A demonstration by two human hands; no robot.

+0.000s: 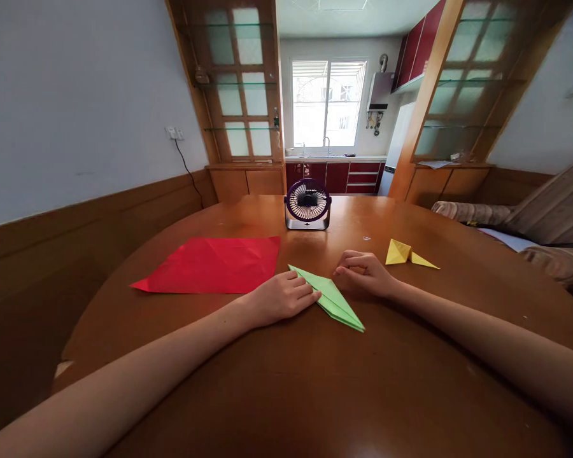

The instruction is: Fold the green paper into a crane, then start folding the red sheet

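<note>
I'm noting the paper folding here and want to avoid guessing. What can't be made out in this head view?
- Green folded paper: its left edge lies under the left hand, so the folds there are hidden.
- Right hand: fingers curled, so whether it touches the green paper is unclear.
- Yellow folded paper: too small to read its folds.
- Both arms: cut off by the bottom edge.

A home dining room, round wooden table [315, 381], likely a kitchen sink [325, 152] beyond, sofa [544, 216]

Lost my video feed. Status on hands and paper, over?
Left hand flat on green folded paper. Right hand curled at its far edge. Red sheet, yellow fold, fan all apart.
</note>
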